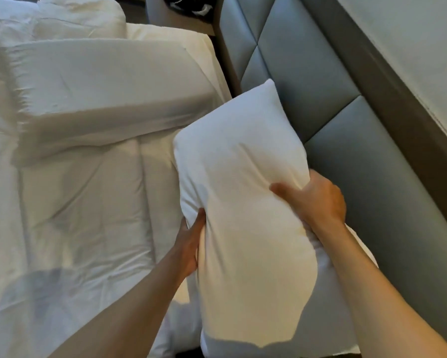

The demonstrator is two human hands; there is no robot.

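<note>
Plump white rectangular fabric pillow [243,164] was at the bed's head end, just beside the grey padded headboard [320,81]. Left hand [191,244] gripped its left edge and right hand [318,200] its right edge, fingers curled into the fabric. Advisable: lower both sides evenly, long edge flush against the headboard.

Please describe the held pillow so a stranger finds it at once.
Find the grey padded headboard on the right. Just left of it is a plump white pillow. Unlike the folded duvet, it is gripped by the left hand and right hand.
</note>
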